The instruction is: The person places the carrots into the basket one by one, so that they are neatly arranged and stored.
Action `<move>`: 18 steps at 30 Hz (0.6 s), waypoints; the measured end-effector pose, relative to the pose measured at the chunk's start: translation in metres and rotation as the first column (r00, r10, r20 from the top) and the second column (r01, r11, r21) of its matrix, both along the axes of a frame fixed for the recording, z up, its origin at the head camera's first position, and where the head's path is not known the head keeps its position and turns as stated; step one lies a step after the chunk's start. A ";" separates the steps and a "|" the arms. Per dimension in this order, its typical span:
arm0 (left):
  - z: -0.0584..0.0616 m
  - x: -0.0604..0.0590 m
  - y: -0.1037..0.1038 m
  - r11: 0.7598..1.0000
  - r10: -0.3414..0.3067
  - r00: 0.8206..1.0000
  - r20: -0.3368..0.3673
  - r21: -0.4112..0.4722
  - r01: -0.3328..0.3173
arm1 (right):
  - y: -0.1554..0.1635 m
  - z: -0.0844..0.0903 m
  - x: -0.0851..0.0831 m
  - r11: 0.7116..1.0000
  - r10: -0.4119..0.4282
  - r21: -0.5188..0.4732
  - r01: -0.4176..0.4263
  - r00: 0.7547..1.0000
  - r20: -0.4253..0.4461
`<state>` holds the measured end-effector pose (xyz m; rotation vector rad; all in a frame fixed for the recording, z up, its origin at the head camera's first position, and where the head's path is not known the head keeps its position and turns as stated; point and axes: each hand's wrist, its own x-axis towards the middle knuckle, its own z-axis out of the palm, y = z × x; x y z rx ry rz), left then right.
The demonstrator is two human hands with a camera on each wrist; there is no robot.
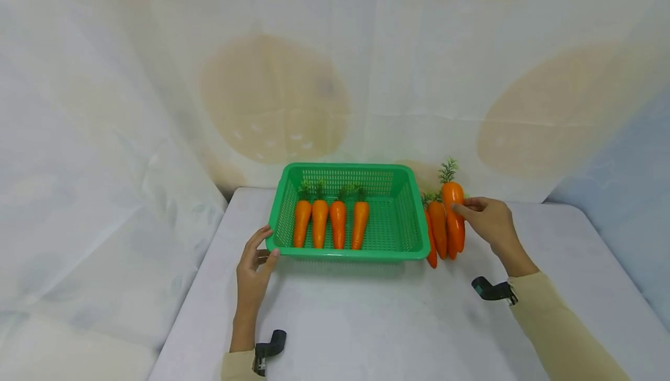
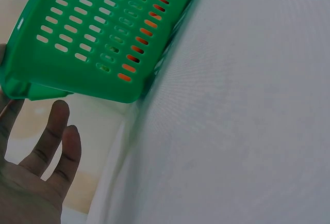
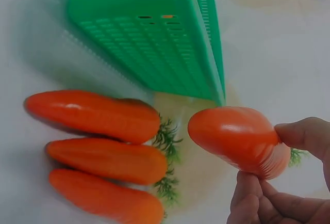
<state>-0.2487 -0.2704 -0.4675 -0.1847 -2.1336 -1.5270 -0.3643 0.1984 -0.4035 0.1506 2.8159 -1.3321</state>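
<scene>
From the head view, the right hand (image 1: 489,218) pinches a carrot (image 1: 454,213) just right of the green basket (image 1: 403,250) on the tabletop (image 1: 366,323); the left hand (image 1: 253,267), fingers relaxed, touches the basket's corner. The left wrist view shows straight fingers (image 2: 51,136) below the basket's rim. In the right wrist view, the lifted carrot hangs above three carrots (image 3: 103,154) lying side by side.

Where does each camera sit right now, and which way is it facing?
Head: above, facing forward and down at table, green basket, both hands.
Left wrist: low, facing the basket's outer wall; left hand shows.
Right wrist: facing the held carrot and three loose carrots; right hand shows.
Shared: all show the basket.
</scene>
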 end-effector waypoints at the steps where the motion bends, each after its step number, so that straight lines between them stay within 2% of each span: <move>1: 0.000 0.000 0.000 1.000 0.000 1.000 0.000 0.003 0.000 | -0.002 0.002 0.000 1.000 0.003 -0.008 -0.003 1.000 0.000; 18: 0.005 0.002 0.002 1.000 0.002 1.000 0.015 0.014 -0.002 | -0.031 0.014 -0.010 0.994 0.071 -0.090 -0.069 0.997 0.015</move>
